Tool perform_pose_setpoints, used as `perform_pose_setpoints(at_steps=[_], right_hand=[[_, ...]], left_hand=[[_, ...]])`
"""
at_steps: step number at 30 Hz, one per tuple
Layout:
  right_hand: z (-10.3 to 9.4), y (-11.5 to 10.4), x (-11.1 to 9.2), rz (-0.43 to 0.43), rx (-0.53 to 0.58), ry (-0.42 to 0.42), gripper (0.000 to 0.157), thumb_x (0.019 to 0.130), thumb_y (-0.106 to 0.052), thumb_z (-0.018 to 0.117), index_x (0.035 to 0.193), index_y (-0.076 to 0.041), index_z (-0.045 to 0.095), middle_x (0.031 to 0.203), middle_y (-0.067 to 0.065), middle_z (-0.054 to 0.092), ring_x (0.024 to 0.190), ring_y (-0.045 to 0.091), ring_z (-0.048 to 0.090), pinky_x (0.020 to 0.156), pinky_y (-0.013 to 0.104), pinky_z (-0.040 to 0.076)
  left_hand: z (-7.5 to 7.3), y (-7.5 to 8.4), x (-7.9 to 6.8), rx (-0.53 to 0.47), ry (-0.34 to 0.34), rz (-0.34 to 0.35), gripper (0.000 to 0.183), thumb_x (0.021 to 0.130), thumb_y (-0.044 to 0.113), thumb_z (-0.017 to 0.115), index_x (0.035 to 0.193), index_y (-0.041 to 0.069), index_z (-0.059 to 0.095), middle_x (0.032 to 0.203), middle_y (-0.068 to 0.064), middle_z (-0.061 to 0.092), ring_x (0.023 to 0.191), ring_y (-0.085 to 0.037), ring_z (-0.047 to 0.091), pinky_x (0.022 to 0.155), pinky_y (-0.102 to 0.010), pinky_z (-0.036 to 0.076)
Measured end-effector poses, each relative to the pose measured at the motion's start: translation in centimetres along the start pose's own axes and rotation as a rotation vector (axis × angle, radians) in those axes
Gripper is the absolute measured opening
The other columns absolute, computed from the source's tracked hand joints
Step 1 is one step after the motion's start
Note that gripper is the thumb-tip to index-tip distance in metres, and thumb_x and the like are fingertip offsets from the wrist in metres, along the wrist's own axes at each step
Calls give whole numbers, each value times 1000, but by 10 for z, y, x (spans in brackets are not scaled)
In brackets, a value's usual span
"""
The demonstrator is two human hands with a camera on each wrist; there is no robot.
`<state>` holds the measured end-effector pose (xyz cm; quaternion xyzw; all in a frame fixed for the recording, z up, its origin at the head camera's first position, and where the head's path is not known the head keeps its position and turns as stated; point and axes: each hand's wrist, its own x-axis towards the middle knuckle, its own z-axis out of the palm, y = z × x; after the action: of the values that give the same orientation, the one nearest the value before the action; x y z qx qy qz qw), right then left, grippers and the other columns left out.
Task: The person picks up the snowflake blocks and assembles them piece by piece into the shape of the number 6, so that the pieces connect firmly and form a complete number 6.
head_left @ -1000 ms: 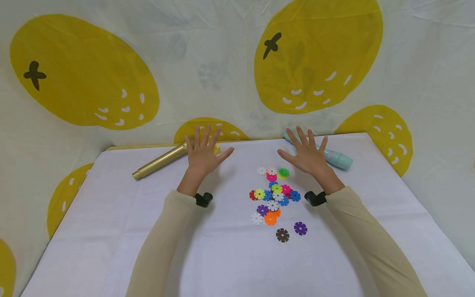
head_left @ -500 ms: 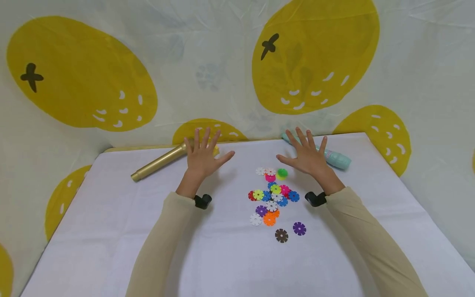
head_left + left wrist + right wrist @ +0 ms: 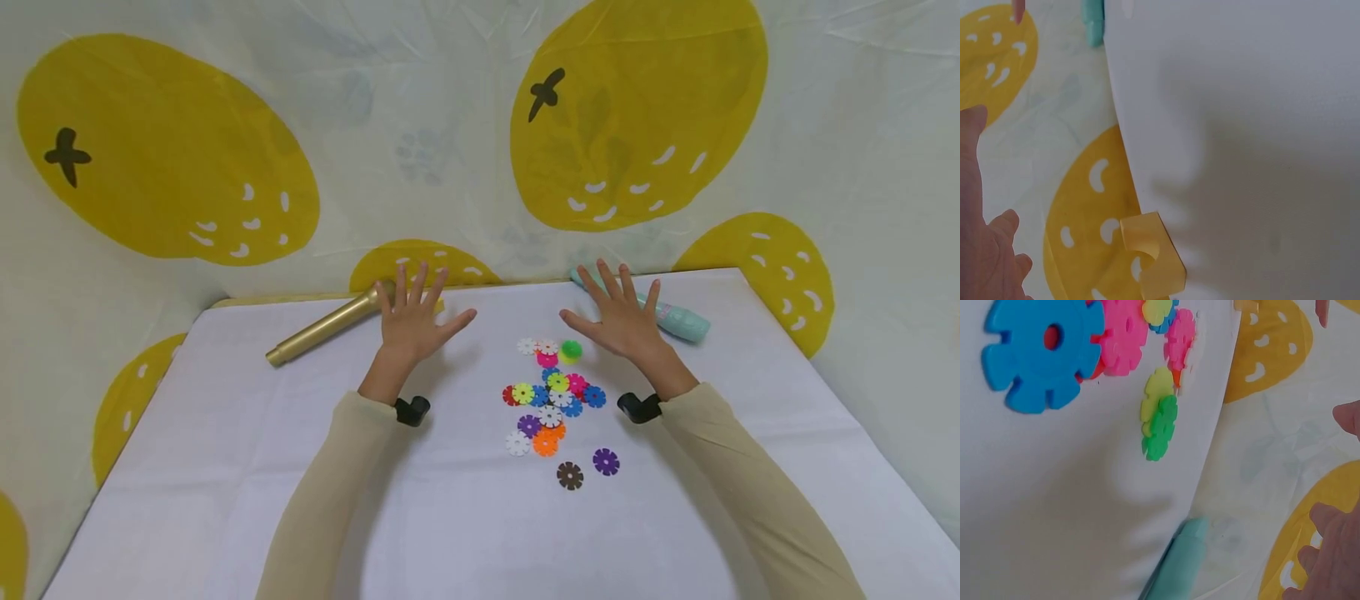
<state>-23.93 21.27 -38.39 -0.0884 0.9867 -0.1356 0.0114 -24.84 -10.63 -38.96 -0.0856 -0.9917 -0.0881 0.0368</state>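
Observation:
My left hand [image 3: 411, 332] hovers over the back of the table, fingers spread and holding nothing. Behind it lies a gold tube [image 3: 326, 333], its far end partly hidden by the fingers. A yellow block with a rounded notch [image 3: 1163, 265] sits at the table's back edge beside that hand. Also spread and bare, my right hand [image 3: 622, 325] is raised in front of a teal bottle-shaped object [image 3: 684, 323], covering its middle. Between the hands, nearer the right one, colourful notched plastic discs [image 3: 560, 397] lie loosely heaped, several overlapping. A brown disc [image 3: 570, 476] and a purple disc [image 3: 606, 462] lie apart at the front.
A white cloth [image 3: 465, 517] covers the table. Behind and beside it hangs a pale fabric backdrop [image 3: 450, 100] with large yellow fruit prints. Black wrist cameras [image 3: 412, 411] stick out from the inner side of both wrists.
Both hands stay spread in nearly the same place, dipping very slightly. The discs, gold tube and teal object have not moved on the table.

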Motion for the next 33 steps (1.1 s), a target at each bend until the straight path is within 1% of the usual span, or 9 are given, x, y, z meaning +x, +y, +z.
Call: perform_pose_setpoints(at_steps=[7, 12, 16, 20, 23, 25, 27, 30, 33], right_hand=[[2, -6, -8, -43, -13, 22, 88, 91, -72, 37, 158, -24, 5, 164, 10, -6, 147, 41, -13, 103, 70, -18], [6, -12, -16, -67, -8, 17, 88, 91, -69, 41, 158, -25, 6, 164, 10, -4, 147, 39, -14, 105, 69, -17], [10, -16, -23, -87, -6, 11, 87, 92, -66, 44, 158, -25, 6, 164, 10, -4, 147, 40, -11, 106, 70, -14], [15, -19, -30, -110, -17, 23, 86, 91, -63, 48, 158, -25, 9, 164, 10, -1, 148, 41, -7, 107, 71, -10], [19, -22, -35, -135, -17, 37, 85, 91, -60, 52, 158, -25, 12, 164, 10, 2, 148, 40, -6, 107, 70, -12], [21, -24, -38, -155, -2, 45, 85, 90, -57, 54, 158, -24, 15, 164, 11, 4, 148, 39, -5, 107, 68, -14], [23, -25, -41, -170, 23, 40, 84, 90, -55, 56, 157, -23, 17, 164, 11, 6, 148, 39, -3, 108, 67, -14], [26, -27, -46, -175, 39, 19, 84, 89, -54, 58, 157, -22, 19, 163, 13, 10, 148, 41, 2, 109, 67, -9], [29, -28, -51, -176, 37, -7, 84, 89, -53, 59, 156, -20, 21, 161, 16, 16, 146, 43, 9, 111, 68, 2]], left_hand=[[3, 4, -6, 13, -6, 6, 87, 87, 81, 30, 156, 37, 1, 165, -2, -1, 148, -33, -14, 110, -61, -17], [3, 12, -15, 21, -10, 29, 86, 87, 80, 31, 156, 36, 3, 165, 0, -4, 148, -31, -15, 111, -63, -12], [5, 19, -21, 13, -7, 56, 85, 88, 78, 32, 156, 37, 5, 164, 3, -8, 148, -29, -17, 112, -61, -14], [9, 24, -25, 1, -8, 95, 84, 88, 77, 34, 157, 37, 8, 164, 3, -4, 149, -28, -14, 112, -59, -15], [12, 26, -28, -4, -3, 137, 82, 89, 75, 37, 157, 35, 13, 164, 2, 5, 150, -28, -9, 113, -60, -12], [14, 26, -30, 0, -3, 163, 80, 90, 73, 38, 156, 34, 16, 164, 1, 9, 150, -28, -6, 114, -60, -8], [16, 27, -32, -20, -2, 189, 79, 90, 70, 41, 156, 33, 19, 164, 0, 12, 150, -28, -2, 115, -60, -5], [21, 29, -35, -74, -19, 218, 78, 91, 68, 43, 156, 32, 19, 163, -1, 17, 150, -30, 5, 116, -59, 3], [25, 34, -39, -140, -28, 245, 76, 92, 65, 46, 156, 31, 22, 161, -3, 23, 148, -32, 16, 116, -58, 12]])
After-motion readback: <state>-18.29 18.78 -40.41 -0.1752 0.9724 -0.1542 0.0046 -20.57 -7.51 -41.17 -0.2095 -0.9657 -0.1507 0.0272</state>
